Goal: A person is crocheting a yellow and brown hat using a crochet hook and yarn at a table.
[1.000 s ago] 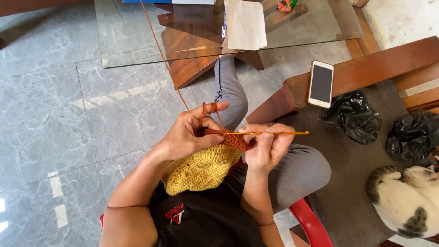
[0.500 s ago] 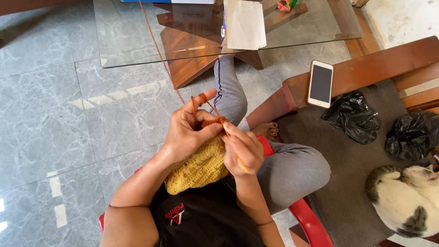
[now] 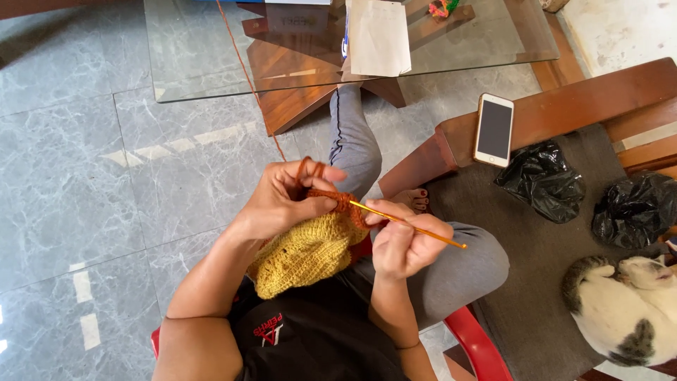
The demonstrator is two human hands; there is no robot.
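My left hand (image 3: 285,197) pinches the top edge of a yellow crocheted piece (image 3: 303,254) that has an orange-brown border, with orange yarn (image 3: 247,70) looped over its fingers and running up across the glass table. My right hand (image 3: 405,240) grips a thin orange crochet hook (image 3: 416,229); its tip sits in the orange stitches next to my left thumb, and its handle points right and slightly down. The piece hangs over my lap, above grey trousers (image 3: 451,268).
A glass-topped table (image 3: 211,56) with a wooden base stands ahead, a paper sheet (image 3: 377,35) on it. A phone (image 3: 493,130) lies on a wooden bench arm. Two black plastic bags (image 3: 539,180) and a white-grey cat (image 3: 624,307) rest on the brown cushion at right. I sit on a red chair (image 3: 476,346).
My right hand swung the hook from level to upright, then back down, with its tip in the orange stitches. My left hand kept hold of the piece, fingers shifting.
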